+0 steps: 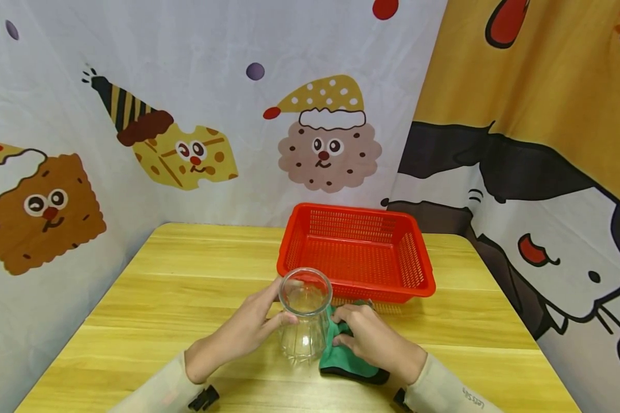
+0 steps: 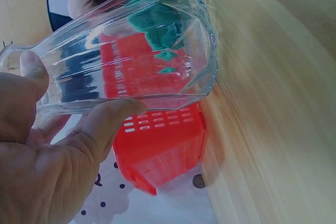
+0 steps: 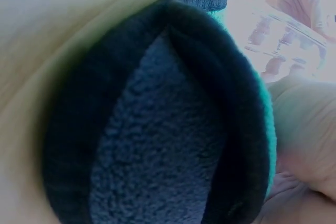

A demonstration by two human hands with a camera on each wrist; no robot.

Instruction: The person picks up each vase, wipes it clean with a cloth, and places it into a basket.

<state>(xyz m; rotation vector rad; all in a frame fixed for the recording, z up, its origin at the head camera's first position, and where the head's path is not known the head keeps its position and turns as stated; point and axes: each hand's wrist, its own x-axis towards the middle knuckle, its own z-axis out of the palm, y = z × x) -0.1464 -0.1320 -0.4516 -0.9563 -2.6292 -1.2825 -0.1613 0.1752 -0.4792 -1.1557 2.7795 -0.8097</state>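
A clear faceted glass vase (image 1: 303, 338) with a flared round rim stands upright in front of me. My left hand (image 1: 240, 332) holds it just under the rim, thumb on the near side. The left wrist view shows the vase (image 2: 84, 77) on its side because the camera is turned, its base at the tabletop. To its right, my right hand (image 1: 374, 338) pinches a bunched green cloth (image 1: 348, 362) with black edging, close against the glass. A grey-blue fuzzy underside of the cloth (image 3: 157, 140) fills the right wrist view.
A red plastic basket (image 1: 348, 252) with slotted walls sits behind the vase and cloth. All of this is on a light wooden table (image 1: 186, 275). Cartoon-printed curtains (image 1: 227, 46) hang along the back and sides.
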